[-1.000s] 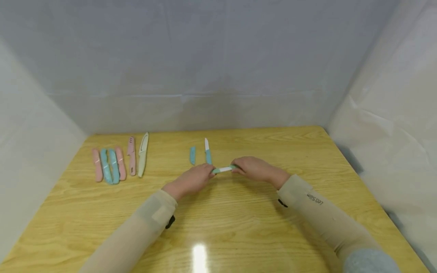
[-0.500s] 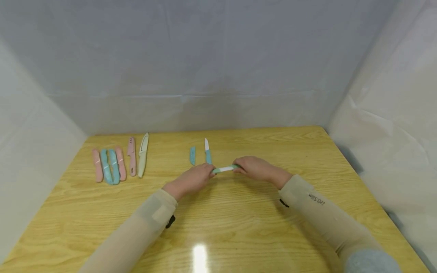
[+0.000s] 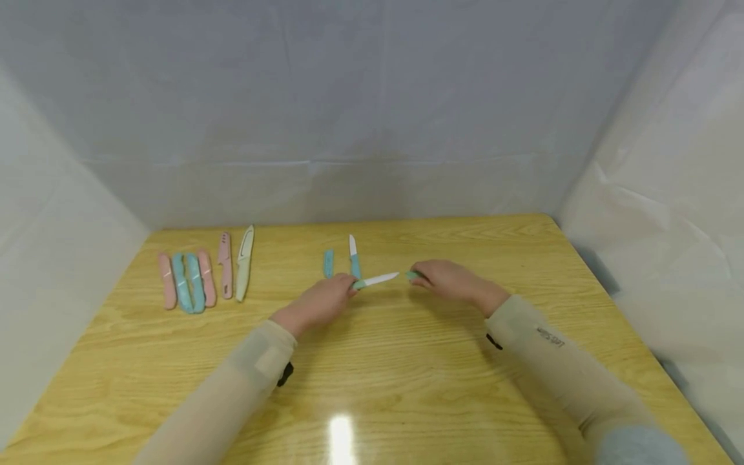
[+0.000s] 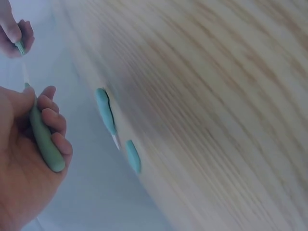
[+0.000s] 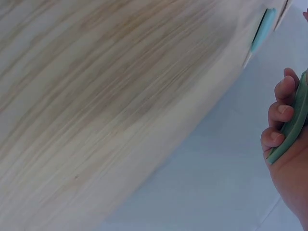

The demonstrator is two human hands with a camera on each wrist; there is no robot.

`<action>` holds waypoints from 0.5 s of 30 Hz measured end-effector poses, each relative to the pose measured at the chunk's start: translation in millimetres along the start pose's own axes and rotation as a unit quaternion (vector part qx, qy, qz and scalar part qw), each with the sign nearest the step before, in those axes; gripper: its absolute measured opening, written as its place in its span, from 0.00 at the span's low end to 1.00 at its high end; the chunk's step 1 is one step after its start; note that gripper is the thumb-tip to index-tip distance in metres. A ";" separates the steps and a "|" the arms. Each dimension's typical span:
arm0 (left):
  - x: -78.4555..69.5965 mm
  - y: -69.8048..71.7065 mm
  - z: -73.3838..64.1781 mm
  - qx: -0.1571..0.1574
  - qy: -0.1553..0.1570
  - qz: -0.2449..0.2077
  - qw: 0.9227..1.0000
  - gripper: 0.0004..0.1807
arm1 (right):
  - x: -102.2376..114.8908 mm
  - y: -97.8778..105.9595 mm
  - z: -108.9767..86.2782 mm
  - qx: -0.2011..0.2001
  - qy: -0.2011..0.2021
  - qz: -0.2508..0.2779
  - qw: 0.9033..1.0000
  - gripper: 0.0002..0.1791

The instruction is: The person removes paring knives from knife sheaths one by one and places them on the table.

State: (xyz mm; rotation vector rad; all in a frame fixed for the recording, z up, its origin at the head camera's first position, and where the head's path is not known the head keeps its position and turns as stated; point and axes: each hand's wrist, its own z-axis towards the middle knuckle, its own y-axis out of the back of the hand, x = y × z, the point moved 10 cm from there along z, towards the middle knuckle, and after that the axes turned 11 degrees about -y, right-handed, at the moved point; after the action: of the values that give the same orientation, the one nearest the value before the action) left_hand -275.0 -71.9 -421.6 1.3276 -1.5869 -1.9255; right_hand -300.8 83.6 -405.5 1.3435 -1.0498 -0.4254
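My left hand (image 3: 321,301) grips the green handle of a small knife (image 3: 380,279), whose white blade points right, bare along its length. In the left wrist view the rounded green handle (image 4: 44,139) lies across the curled fingers. Opposite the blade tip, my right hand (image 3: 450,280) holds a green blade sheath (image 3: 413,275), apart from the knife. The right wrist view has the sheath (image 5: 292,122) lying along the palm with fingers wrapped round it. Just behind the left hand on the table are an unsheathed blue knife (image 3: 354,257) and its blue sheath (image 3: 328,263).
At the left of the wooden table (image 3: 407,387) several knives lie side by side: pink ones (image 3: 167,281), blue ones (image 3: 183,283), a pink sheathed knife (image 3: 225,265) and a longer pale green knife (image 3: 245,263). Pale sheeting (image 3: 372,116) rises behind the table and at both sides.
The green sheath has come off the knife. My right hand has moved right and slightly away with it, while the left hand has drawn a little left with the knife.
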 end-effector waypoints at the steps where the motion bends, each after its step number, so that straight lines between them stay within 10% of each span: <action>1: 1.8 1.7 -0.7 -0.006 0.005 -0.004 1.000 0.14 | -2.4 0.8 -0.7 0.002 -0.005 0.004 1.000 0.12; 15: 16.4 24.0 12.3 -0.063 0.075 0.007 0.995 0.15 | -21.8 2.7 12.7 -0.008 -0.062 0.027 0.998 0.13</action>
State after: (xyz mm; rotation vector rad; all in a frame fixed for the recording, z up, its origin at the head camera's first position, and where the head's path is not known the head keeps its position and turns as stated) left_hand -300.6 -84.5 -408.1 1.3681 -1.3766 -1.8385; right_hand -323.0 93.9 -412.5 1.2850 -1.1806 -0.4809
